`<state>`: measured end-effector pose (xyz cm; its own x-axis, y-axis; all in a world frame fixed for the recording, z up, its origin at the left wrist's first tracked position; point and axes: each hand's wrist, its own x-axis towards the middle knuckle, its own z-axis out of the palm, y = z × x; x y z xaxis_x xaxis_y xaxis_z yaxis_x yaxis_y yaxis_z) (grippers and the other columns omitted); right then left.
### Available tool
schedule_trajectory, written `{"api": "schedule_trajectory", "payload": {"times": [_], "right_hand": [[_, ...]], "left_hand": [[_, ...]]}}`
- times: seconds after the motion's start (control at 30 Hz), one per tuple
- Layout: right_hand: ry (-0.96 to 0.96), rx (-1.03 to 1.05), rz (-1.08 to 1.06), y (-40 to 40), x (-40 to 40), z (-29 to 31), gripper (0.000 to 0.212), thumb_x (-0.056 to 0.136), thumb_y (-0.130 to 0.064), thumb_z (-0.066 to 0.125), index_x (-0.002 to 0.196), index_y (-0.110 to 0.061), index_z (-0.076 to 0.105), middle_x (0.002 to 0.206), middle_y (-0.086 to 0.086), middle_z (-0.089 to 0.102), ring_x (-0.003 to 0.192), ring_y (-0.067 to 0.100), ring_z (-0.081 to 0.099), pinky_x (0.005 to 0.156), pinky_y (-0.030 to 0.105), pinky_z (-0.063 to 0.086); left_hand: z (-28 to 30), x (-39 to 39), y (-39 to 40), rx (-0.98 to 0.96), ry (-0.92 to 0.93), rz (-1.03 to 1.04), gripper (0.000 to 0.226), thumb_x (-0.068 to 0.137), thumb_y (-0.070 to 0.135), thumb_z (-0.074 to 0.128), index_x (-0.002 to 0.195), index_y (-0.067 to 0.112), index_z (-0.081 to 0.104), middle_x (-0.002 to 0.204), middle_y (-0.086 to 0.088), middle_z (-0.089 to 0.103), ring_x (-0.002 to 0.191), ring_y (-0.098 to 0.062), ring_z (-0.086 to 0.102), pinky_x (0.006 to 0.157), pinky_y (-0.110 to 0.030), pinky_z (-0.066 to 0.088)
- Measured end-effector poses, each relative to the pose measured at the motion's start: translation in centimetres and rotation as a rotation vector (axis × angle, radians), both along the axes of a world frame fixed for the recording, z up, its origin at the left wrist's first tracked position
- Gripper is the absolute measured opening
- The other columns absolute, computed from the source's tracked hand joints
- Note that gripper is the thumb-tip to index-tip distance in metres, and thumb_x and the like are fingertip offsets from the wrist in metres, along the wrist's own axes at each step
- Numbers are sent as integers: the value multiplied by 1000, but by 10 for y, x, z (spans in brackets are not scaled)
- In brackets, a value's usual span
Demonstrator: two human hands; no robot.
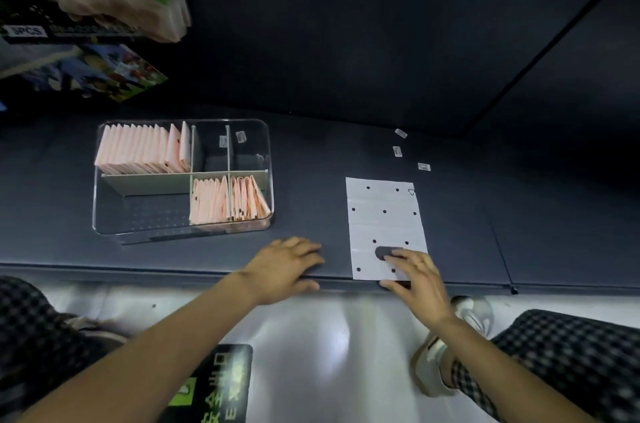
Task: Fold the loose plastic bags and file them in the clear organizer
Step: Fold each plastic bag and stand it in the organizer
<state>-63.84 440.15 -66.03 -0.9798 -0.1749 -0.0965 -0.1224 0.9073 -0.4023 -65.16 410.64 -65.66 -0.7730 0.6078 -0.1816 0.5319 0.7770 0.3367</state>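
A white plastic bag (384,225) is laid flat on the dark bench (346,145), with its near end just at the front edge of the bench. The bag is printed with small black dots and has an oval handle hole near its near end; faint creases are seen across it. The right hand (414,272) is placed on the near right corner of the bag, with fingers spread and nearly straight, the fingertips beside the handle hole and the thumb at the bench edge. The left hand (285,266) rests flat on the front edge of the bench, fingers apart and holding nothing, between the bag and the clear organizer (242,230).

The organizer stands well to the left of the bag, with bare bench between them. Its back left compartment is filled with a row of upright folded pink bags (138,148), and the two front right compartments hold more folded pink bags (228,200). The front left compartment and the two small back right ones are seen through clear walls; small labels are stuck there, too small to be read.

Behind the bag, three small white labels (398,150) lie on the bench. Much free bench is seen to the right and behind.

At the upper left, colourful printed boxes (86,72) are cut off by the frame, and a blurred pale shape in front of them cannot be made out. Below the bench edge, checked trouser legs (571,353) and a white shoe (429,367) are seen on a pale floor (329,336).
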Motion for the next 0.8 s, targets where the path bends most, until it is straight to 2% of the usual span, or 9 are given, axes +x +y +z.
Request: {"api": "schedule_trajectory", "payload": {"times": [0.13, 0.3, 0.4, 0.47, 0.53, 0.6, 0.7, 0.8], "right_hand": [[13, -72, -3, -4, -1, -11, 33, 78, -24, 75, 110, -18, 71, 112, -2, 61, 112, 19, 49, 97, 29, 39], [75, -186, 5, -9, -3, -22, 13, 76, -19, 77, 88, -17, 76, 94, -10, 59, 99, 3, 43, 84, 17, 38], [75, -224, 13, -10, -4, -25, 3, 76, -16, 77, 80, -15, 76, 89, -8, 62, 97, 10, 47, 80, 22, 42], [-1, -278, 16, -15, -10, -19, 3, 77, -16, 76, 79, -13, 75, 88, -7, 63, 96, 14, 49, 81, 27, 45], [-123, -344, 23, -25, -18, -5, 4, 78, -17, 75, 78, -15, 73, 83, -12, 64, 92, 7, 49, 81, 21, 43], [-249, -433, 35, -36, -28, 11, 7, 78, -18, 75, 73, -18, 70, 76, -16, 64, 81, -2, 54, 75, 14, 41], [-424, -568, 77, -48, -39, 35, 16, 81, -16, 73, 69, -24, 66, 71, -13, 66, 70, -3, 57, 72, 14, 44], [-583, -640, 136, -50, -46, 50, 9, 84, -12, 69, 76, -16, 67, 76, -6, 66, 74, 4, 57, 75, 16, 44]], "left_hand": [[-17, 15, 3, -73, -67, 46, 58, 93, 56, 39, 145, 32, 29, 157, 10, 16, 143, -12, 14, 113, -32, 16], [-20, 15, 6, -56, -104, 83, 57, 93, 58, 39, 144, 34, 30, 156, 12, 18, 143, -11, 12, 114, -30, 14], [-18, 15, 10, -32, -116, 106, 57, 92, 56, 42, 144, 35, 31, 155, 13, 20, 143, -10, 12, 114, -30, 15], [-16, 14, 14, 10, -130, 111, 62, 91, 52, 48, 146, 34, 27, 155, 14, 19, 143, -10, 11, 114, -31, 16], [-13, 10, 18, 91, -111, 148, 72, 88, 46, 58, 148, 32, 22, 155, 14, 19, 144, -10, 9, 115, -31, 17], [-10, 7, 22, 193, -78, 226, 82, 83, 38, 68, 149, 30, 20, 154, 14, 21, 143, -10, 11, 115, -28, 17], [-7, 2, 27, 338, -59, 323, 81, 76, 29, 76, 145, 30, 32, 144, 16, 37, 137, -6, 21, 108, -16, 19], [-6, -2, 32, 486, -127, 468, 50, 74, 26, 79, 122, 27, 62, 118, 17, 58, 115, -2, 45, 95, -16, 35]]}}
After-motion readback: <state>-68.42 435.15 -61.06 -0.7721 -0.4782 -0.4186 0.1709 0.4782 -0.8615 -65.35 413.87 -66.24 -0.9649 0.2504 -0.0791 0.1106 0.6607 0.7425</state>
